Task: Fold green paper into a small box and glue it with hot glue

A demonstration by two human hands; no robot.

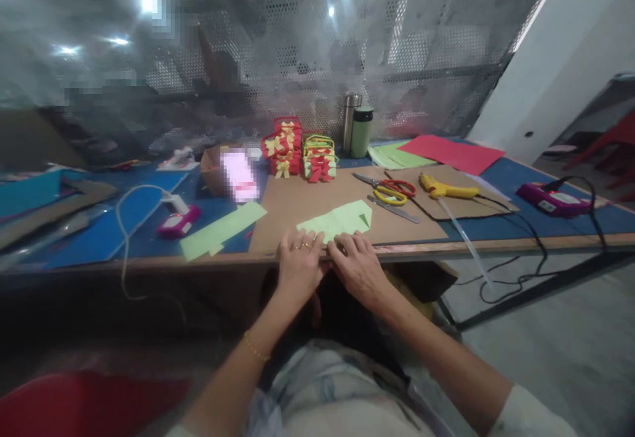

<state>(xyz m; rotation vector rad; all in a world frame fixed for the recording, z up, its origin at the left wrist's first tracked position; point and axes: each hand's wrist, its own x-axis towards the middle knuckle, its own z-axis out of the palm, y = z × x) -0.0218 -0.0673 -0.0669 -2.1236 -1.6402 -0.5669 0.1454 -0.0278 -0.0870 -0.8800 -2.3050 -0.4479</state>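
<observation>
My left hand (299,262) and my right hand (358,265) meet at the table's front edge, side by side. Both have curled fingers pressed on the near edge of a light green paper piece (337,217), with the thumbs hidden below. The paper lies on a brown cardboard sheet (292,202), and a small dark green triangle shows at its right end. Beyond it to the right rest scissors (389,192) with red and yellow handles and a knife-like blade (397,211). Another light green paper strip (223,229) lies to the left.
Small red paper baskets (285,149) and green ones (320,159) with bows stand behind, near a green bottle (362,134). A yellow glue gun (449,189) rests on cardboard at right. Purple power sockets (178,221) with cables, a phone (239,176) and red paper (451,153) lie around.
</observation>
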